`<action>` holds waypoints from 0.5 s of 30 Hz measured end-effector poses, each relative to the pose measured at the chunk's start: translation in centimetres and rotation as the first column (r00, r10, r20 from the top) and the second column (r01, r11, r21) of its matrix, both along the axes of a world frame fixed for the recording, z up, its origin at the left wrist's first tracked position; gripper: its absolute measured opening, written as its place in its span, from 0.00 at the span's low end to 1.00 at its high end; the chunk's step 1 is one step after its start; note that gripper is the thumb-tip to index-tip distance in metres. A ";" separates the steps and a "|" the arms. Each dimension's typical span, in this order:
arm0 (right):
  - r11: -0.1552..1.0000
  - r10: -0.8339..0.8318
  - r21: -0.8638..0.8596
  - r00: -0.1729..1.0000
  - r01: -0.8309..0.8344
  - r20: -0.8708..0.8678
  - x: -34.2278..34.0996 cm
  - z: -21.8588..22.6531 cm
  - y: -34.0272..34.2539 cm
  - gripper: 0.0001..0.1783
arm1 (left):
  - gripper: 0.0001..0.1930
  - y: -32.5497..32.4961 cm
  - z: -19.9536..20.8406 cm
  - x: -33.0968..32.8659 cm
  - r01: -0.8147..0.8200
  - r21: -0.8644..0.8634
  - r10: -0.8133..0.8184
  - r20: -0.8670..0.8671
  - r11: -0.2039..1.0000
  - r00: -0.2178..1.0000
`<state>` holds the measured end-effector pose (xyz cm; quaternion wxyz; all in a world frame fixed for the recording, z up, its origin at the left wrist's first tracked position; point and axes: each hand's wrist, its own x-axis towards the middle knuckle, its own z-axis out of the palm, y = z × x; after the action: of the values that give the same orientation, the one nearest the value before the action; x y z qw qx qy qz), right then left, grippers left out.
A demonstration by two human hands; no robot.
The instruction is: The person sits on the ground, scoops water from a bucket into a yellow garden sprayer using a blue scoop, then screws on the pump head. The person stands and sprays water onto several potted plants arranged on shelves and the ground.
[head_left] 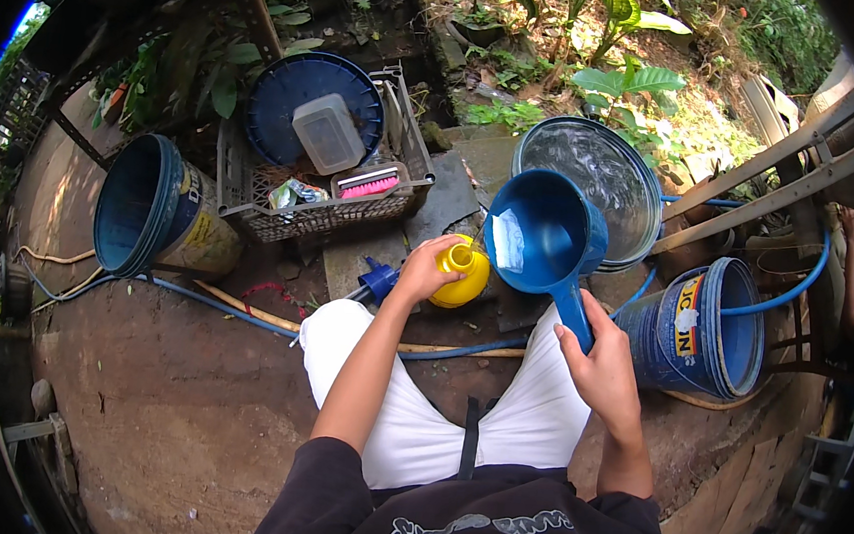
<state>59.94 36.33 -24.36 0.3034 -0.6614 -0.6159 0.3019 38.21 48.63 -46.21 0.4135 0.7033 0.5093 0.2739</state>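
My left hand is closed around the neck of a yellow bottle, whose round mouth faces up uncapped. Just left of that hand lies a blue spray head, apart from the bottle. In my right hand is the handle of a blue dipper. The dipper's bowl is tilted toward the bottle, its rim close to the bottle's mouth. A bright pale patch shows inside the bowl; I cannot tell whether it is water or a reflection. Behind the dipper stands a round tub of water.
A grey plastic crate holds a blue lid, a clear container and a pink-bristled brush. Buckets stand at left and right. A blue hose crosses the ground. A wooden frame leans at right.
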 end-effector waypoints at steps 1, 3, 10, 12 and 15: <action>1.000 -0.003 -0.013 1.000 0.003 0.001 0.0 0.0 0.0 0.24 | 0.30 0.0 0.1 0.1 -0.003 -0.001 0.003 -0.006 1.000 1.000; 0.999 -0.008 -0.038 1.000 0.008 0.003 0.0 0.2 0.1 0.24 | 0.30 -0.1 0.5 0.1 -0.006 -0.003 0.006 -0.010 1.000 1.000; 1.000 -0.010 -0.014 1.000 0.010 0.021 -0.2 0.5 0.2 0.25 | 0.30 0.0 0.3 0.0 0.000 0.001 0.000 0.004 1.000 1.000; 1.000 -0.004 -0.012 1.000 0.004 0.019 -0.2 0.4 0.3 0.25 | 0.30 0.0 0.2 -0.1 0.005 0.000 -0.005 0.001 1.000 1.000; 1.000 -0.014 -0.006 0.999 0.014 0.040 -0.2 0.3 0.2 0.25 | 0.29 0.0 0.2 0.0 0.008 -0.008 -0.008 0.004 1.000 1.000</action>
<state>59.77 36.57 -24.06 0.2909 -0.6726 -0.6163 0.2883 38.23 48.59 -45.96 0.4185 0.7030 0.5068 0.2718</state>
